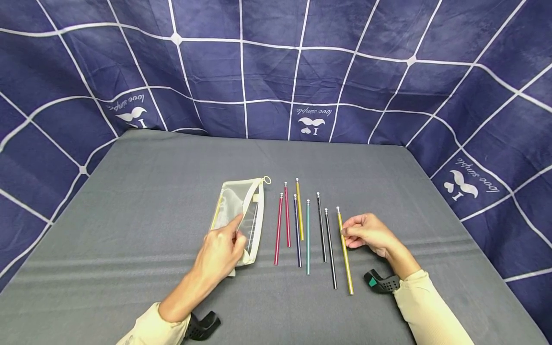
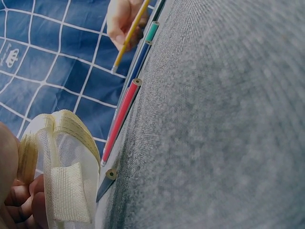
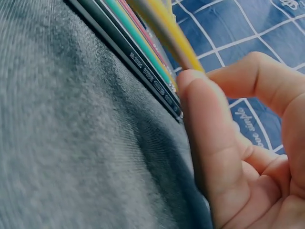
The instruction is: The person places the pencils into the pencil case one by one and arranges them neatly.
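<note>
A pale cream mesh pencil case (image 1: 230, 203) with a zip ring lies on the grey table, its zipped side gaping. My left hand (image 1: 220, 249) grips the case's edge, index finger stretched along the opening. Dark strips show through the gap; I cannot tell exactly what they are. In the left wrist view a dark pencil end (image 2: 110, 174) shows beside the case. My right hand (image 1: 368, 235) pinches a yellow pencil (image 1: 346, 258) between thumb and index finger. In the left wrist view this pencil looks raised off the table.
Left of the right hand lie black pencils (image 1: 331, 254), a teal pencil (image 1: 308, 239), a blue pencil (image 1: 298, 235), another yellow pencil (image 1: 300, 211) and red pencils (image 1: 279, 230), roughly parallel. A blue white-lined cloth (image 1: 271, 72) hangs behind the grey table (image 1: 129, 215).
</note>
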Motion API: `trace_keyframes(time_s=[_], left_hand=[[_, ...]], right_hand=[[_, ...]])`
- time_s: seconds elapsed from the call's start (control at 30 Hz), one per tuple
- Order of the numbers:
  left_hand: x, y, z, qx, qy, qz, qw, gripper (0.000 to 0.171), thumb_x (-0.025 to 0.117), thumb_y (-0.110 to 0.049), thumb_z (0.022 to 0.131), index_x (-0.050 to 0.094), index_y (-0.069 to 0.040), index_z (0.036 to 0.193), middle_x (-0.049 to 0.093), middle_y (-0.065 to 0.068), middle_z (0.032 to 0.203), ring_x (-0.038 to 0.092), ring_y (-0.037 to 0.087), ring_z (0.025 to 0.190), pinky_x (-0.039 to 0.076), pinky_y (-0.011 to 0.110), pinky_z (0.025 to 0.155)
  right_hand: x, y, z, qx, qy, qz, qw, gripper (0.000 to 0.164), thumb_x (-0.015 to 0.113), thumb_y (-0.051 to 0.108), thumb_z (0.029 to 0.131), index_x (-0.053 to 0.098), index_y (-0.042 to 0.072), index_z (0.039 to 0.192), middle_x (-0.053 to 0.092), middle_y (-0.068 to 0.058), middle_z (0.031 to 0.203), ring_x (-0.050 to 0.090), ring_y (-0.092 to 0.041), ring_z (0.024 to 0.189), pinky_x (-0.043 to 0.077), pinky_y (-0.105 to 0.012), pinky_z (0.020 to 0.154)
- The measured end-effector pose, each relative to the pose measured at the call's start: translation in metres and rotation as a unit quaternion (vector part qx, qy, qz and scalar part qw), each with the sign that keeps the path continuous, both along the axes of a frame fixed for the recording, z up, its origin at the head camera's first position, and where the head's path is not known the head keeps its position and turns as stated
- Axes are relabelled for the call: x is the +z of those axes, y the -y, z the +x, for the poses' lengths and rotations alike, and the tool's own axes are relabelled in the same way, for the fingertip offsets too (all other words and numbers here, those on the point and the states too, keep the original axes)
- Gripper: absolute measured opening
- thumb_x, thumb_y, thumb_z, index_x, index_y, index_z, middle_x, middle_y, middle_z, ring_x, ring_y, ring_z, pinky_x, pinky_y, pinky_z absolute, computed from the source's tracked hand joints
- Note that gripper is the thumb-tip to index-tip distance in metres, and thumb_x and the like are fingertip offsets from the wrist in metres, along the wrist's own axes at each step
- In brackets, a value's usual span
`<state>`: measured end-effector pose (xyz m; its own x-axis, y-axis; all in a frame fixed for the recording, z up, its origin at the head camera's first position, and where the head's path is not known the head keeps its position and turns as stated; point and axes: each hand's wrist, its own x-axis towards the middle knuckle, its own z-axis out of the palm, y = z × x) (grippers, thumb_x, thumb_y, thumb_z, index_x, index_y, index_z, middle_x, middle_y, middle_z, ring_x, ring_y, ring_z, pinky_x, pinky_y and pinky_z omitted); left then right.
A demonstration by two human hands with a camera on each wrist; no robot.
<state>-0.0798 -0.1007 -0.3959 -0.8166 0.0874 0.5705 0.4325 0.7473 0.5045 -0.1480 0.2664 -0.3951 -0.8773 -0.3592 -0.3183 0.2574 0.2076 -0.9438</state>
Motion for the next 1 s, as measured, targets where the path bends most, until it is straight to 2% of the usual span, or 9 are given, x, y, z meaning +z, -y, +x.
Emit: trace_keyframes(time_s=[0.37, 0.57, 1.0], left_hand=[[0.0, -0.001, 0.0, 0.005, 0.004, 0.004, 1.0, 0.043, 0.059, 0.001, 0.076, 0.068, 0.006, 0.118, 0.054, -0.001, 0.056, 0.044, 0.014, 0.053, 0.047, 0.04, 0.052], [0.0, 0.0, 0.0, 0.009, -0.001, 0.005, 0.9999, 0.043, 0.059, 0.001, 0.076, 0.069, 0.006, 0.117, 0.054, 0.0, 0.055, 0.043, 0.015, 0.052, 0.047, 0.042, 0.052], [0.001, 0.0, -0.001, 0.006, -0.008, 0.002, 0.9999, 0.043, 0.058, 0.001, 0.075, 0.069, 0.007, 0.116, 0.056, 0.002, 0.057, 0.046, 0.015, 0.053, 0.048, 0.043, 0.054]], right_hand=[[-0.003, 0.015, -0.011, -0.018, 0.008, -0.066, 0.998, 0.012, 0.057, -0.008, 0.084, 0.065, 0.001, 0.084, 0.066, -0.005, 0.069, 0.066, -0.01, 0.061, 0.054, -0.022, 0.059], [-0.002, 0.027, -0.019, -0.025, 0.008, -0.079, 0.996, 0.013, 0.055, -0.009, 0.085, 0.064, 0.001, 0.084, 0.066, -0.005, 0.069, 0.066, -0.01, 0.061, 0.055, -0.023, 0.059], [0.005, 0.058, -0.03, -0.07, 0.019, -0.13, 0.989, 0.02, 0.053, -0.011, 0.086, 0.064, 0.004, 0.08, 0.066, -0.006, 0.067, 0.066, -0.011, 0.059, 0.054, -0.021, 0.056]])
